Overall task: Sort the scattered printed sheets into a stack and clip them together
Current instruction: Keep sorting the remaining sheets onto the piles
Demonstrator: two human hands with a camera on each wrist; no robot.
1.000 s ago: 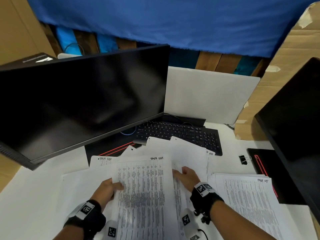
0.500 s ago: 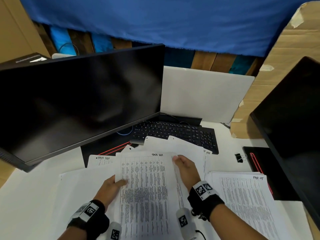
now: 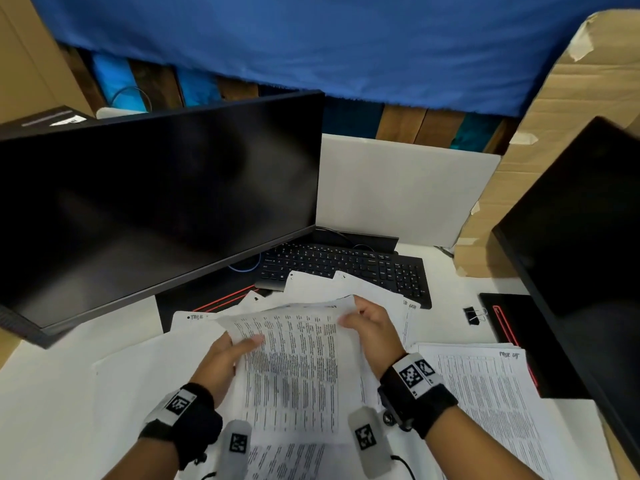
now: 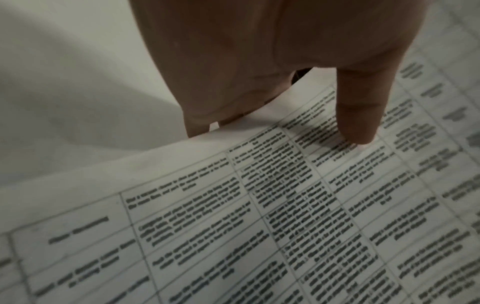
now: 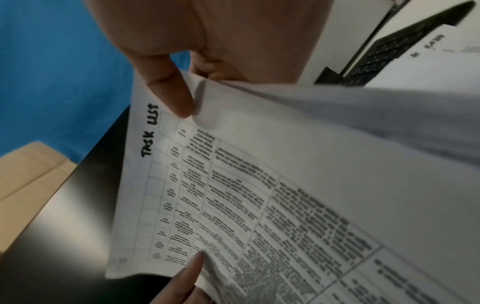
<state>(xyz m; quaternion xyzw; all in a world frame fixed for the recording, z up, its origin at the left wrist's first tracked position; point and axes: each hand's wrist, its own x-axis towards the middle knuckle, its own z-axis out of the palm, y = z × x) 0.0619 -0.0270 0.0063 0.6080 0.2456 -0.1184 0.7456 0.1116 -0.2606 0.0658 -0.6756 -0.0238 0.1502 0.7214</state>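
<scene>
Both hands hold a printed table sheet [image 3: 298, 368] lifted off the desk, its top edge curling. My left hand [image 3: 242, 344] grips its left edge, thumb [image 4: 361, 123] on top and fingers underneath. My right hand [image 3: 353, 313] pinches the top right corner by the handwritten "TASK LIST" heading [image 5: 150, 131]; more than one sheet [image 5: 259, 185] seems to be caught there. Loose sheets [image 3: 311, 282] fan out on the desk beyond. A squared stack [image 3: 485, 393] lies at the right. A black binder clip [image 3: 472, 315] sits on the desk right of my right hand.
A large dark monitor [image 3: 156, 202] overhangs the desk at the left, and a second one [image 3: 588, 237] stands at the right. A black keyboard [image 3: 346, 268] lies behind the sheets. A black pad with a red line [image 3: 519, 341] lies beside the stack. Cardboard [image 3: 554, 133] stands at the back right.
The sheet that lay flat under both hands is now lifted and bent. My left thumb has come on top of its edge, and my right hand has closed on the top corner.
</scene>
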